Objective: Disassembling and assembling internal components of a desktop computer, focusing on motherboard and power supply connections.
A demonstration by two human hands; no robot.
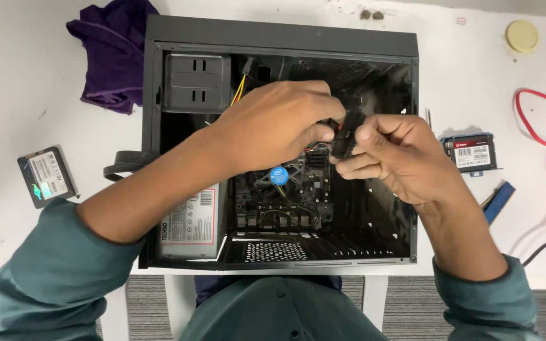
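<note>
Both hands meet over the open computer case (pixel 159 158), the left hand (pixel 273 126) and right hand (pixel 393 158) pinched together on a black connector (pixel 347 134) held just above the motherboard (pixel 285 196). It looks like the plug is being lined up or worked between the fingers; seating it would call for a steady downward push. Both forearms angle in from the near corners, wrists raised, knuckles up.

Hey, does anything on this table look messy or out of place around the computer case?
A few loose things: a purple cloth lies crumpled at the case corner, a red cable sprawls at the right edge, and two drives sit askew. Both hands pinch a black connector. No damage shows.
</note>
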